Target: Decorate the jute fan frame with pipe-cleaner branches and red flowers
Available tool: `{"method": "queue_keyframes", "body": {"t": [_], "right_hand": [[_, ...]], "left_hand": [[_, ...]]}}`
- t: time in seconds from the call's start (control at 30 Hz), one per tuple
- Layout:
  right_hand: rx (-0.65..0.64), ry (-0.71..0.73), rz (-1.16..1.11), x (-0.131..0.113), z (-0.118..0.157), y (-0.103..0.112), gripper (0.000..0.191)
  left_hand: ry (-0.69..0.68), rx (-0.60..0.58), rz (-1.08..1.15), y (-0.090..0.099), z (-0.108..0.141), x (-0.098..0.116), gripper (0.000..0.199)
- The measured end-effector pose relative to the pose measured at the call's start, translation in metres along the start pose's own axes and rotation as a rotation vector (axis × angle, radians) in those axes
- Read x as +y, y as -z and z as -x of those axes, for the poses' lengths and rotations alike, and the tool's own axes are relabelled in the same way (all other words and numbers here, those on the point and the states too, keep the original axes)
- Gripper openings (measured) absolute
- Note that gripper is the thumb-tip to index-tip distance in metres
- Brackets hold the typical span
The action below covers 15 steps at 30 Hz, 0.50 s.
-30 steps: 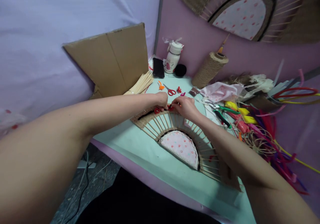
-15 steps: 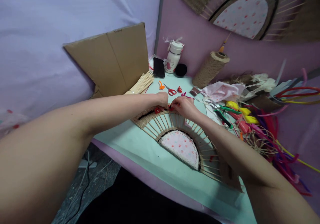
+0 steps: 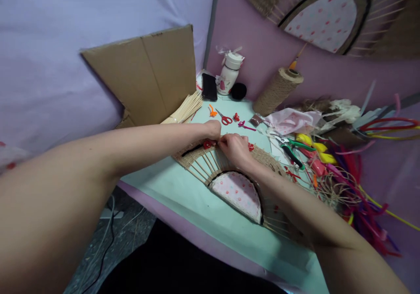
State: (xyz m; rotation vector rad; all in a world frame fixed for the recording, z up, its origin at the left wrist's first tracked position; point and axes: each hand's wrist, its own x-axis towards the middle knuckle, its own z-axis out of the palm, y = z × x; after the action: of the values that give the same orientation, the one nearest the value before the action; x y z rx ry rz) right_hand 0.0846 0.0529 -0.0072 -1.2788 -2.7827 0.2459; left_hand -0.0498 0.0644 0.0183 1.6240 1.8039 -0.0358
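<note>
On the pale green tabletop [image 3: 183, 197] lies a big woven fan [image 3: 210, 167] with a dotted half-circle [image 3: 236, 193] in it. At the fan's far edge, the left hand [image 3: 213, 130] is curled up near a red flower [image 3: 207, 145]. The right hand [image 3: 234, 149] is close by, fingers bent in. I can't tell what either hand grips. Red scissors [image 3: 226, 120] lie past them.

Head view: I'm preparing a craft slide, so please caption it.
Left hand and right hand close together at the outer edge of a woven fan-shaped piece, red-handled scissors beyond.
</note>
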Motion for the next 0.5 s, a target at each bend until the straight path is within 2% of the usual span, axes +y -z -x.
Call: {"method": "queue_keyframes", "body": {"t": [0.13,0.3,0.5], "right_hand": [[0.046,0.005,-0.063,0.001,0.007,-0.009,0.023],[0.146,0.032,-0.158,0.01,0.014,-0.011,0.021],[0.187,0.06,-0.199,0.025,0.031,-0.012,0.015]], "left_hand": [[0.045,0.05,-0.106,0.0,0.005,0.004,0.016],[0.065,-0.011,-0.038,0.004,0.012,0.006,0.016],[0.064,-0.047,0.072,0.01,0.02,0.004,0.017]]}}
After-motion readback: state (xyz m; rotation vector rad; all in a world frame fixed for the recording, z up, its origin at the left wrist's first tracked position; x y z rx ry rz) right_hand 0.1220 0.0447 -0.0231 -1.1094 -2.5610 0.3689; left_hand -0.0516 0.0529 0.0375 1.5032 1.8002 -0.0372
